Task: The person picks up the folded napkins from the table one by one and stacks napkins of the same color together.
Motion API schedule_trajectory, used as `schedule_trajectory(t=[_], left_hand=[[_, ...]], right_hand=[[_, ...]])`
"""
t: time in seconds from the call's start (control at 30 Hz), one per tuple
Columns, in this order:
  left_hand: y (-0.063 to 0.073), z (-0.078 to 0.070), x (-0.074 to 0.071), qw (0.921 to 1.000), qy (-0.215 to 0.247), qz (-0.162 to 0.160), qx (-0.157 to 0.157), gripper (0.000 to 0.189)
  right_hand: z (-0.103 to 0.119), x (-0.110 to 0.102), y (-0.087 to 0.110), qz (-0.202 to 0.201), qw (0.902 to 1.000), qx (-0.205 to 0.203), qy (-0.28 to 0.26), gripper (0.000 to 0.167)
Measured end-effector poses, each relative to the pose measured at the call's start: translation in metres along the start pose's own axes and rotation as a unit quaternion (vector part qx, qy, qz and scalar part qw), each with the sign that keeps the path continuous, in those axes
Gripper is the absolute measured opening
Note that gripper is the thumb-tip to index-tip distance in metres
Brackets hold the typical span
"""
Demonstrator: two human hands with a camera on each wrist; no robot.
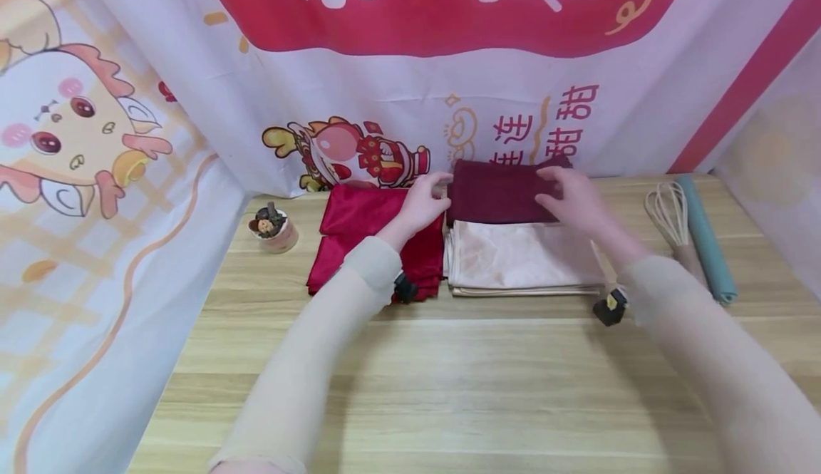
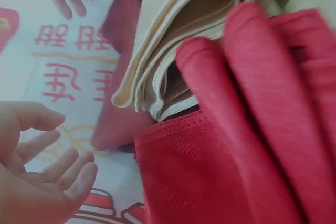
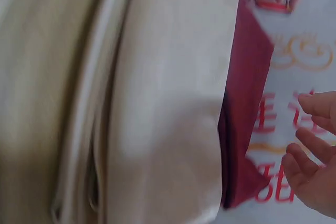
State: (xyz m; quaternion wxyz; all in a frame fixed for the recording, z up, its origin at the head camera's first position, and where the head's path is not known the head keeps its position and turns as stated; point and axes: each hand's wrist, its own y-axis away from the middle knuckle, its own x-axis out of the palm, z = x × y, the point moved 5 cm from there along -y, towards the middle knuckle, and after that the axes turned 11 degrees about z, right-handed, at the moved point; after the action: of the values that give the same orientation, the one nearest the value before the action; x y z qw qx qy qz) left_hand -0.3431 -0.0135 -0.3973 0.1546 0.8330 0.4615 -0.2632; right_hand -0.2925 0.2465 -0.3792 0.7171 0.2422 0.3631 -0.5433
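A dark maroon folded cloth (image 1: pixel 497 192) lies at the back of the table, behind a folded stack of cream cloth (image 1: pixel 526 256). My left hand (image 1: pixel 423 207) hovers by the maroon cloth's left end, fingers loosely bent and apart from it in the left wrist view. Near its right end is my right hand (image 1: pixel 574 199); the right wrist view has those fingers spread and holding nothing. Bright red folded cloth (image 1: pixel 378 207) lies to the left, beneath my left forearm. Its thick rounded folds show close up in the left wrist view, beside the cream cloth's layered edges (image 2: pixel 173 40).
A small potted plant (image 1: pixel 276 230) stands at the back left. On the right lie a whisk (image 1: pixel 670 217) and a rolled teal mat (image 1: pixel 708 242). Printed fabric (image 1: pixel 385 82) hangs behind the wooden table (image 1: pixel 500 388), which extends toward me.
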Motion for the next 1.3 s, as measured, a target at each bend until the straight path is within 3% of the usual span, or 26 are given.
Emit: schedule_trajectory(t=[0.13, 0.4, 0.6, 0.77, 1.0, 1.17, 1.3], left_hand=[[0.025, -0.003, -0.004, 1.0, -0.005, -0.002, 0.001, 0.046], [0.075, 0.001, -0.007, 0.9982, 0.056, 0.005, 0.02, 0.043], [0.108, 0.015, -0.009, 0.9965, 0.083, 0.0, -0.001, 0.042], [0.131, 0.027, -0.014, 0.9941, 0.108, 0.0, -0.016, 0.041], [0.166, 0.013, -0.034, 0.9945, 0.1, -0.016, -0.027, 0.039], [0.181, 0.03, -0.051, 0.9929, 0.107, -0.041, -0.033, 0.038], [0.186, 0.061, -0.063, 0.991, 0.112, -0.062, -0.04, 0.04]], right_hand=[[0.017, 0.018, 0.009, 0.017, 0.999, -0.012, -0.04, 0.045], [0.055, 0.058, 0.024, 0.053, 0.9929, -0.057, -0.09, 0.042], [0.081, 0.088, 0.027, 0.096, 0.9855, -0.082, -0.113, 0.044], [0.095, 0.11, 0.024, 0.106, 0.9811, -0.097, -0.129, 0.045], [0.103, 0.133, 0.016, 0.113, 0.9777, -0.116, -0.134, 0.044], [0.111, 0.138, 0.011, 0.115, 0.9802, -0.128, -0.098, 0.042], [0.117, 0.138, 0.004, 0.106, 0.9836, -0.137, -0.052, 0.04]])
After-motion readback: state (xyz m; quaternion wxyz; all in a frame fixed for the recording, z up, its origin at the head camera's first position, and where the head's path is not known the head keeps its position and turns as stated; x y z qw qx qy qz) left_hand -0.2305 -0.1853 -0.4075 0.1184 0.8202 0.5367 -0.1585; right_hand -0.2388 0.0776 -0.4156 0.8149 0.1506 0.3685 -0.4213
